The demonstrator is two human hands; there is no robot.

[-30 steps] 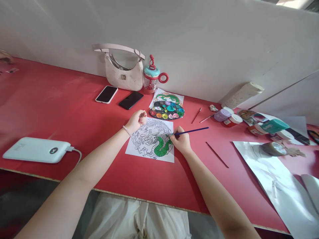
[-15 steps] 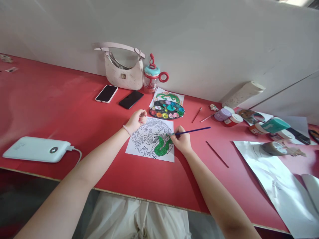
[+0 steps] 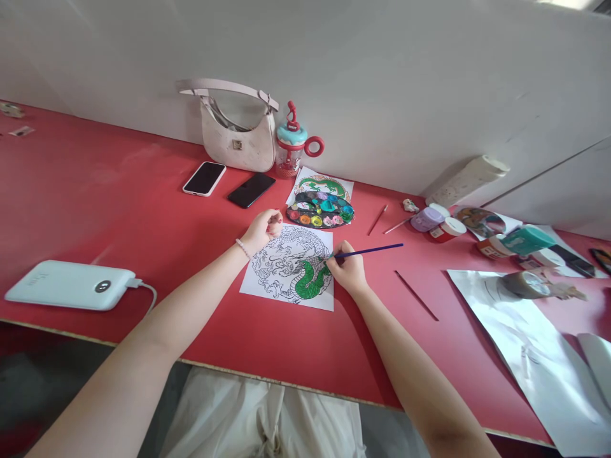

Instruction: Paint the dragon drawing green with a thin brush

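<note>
A sheet of paper (image 3: pixel 255 287) with a line drawing of a dragon lies on the table, part of the dragon's body painted green. My right hand (image 3: pixel 349 270) grips a blue-handled paintbrush (image 3: pixel 379 250), its tip down at the green part by the sheet's right edge. At the sheet's upper left rests my left hand (image 3: pixel 263 230), fingers curled in and nothing visible in them. Just beyond the sheet is a paint palette (image 3: pixel 316 221) with wells of many colours. It partly covers another painted dragon picture (image 3: pixel 346 186).
Two phones (image 3: pixel 204 179), a white handbag (image 3: pixel 236 149) and a cup with a straw (image 3: pixel 289 152) stand behind. Thin brushes (image 3: pixel 416 296) and paint jars (image 3: pixel 426 219) lie to the right, near a silvery sheet (image 3: pixel 515 356). A power bank (image 3: pixel 69 285) sits at left.
</note>
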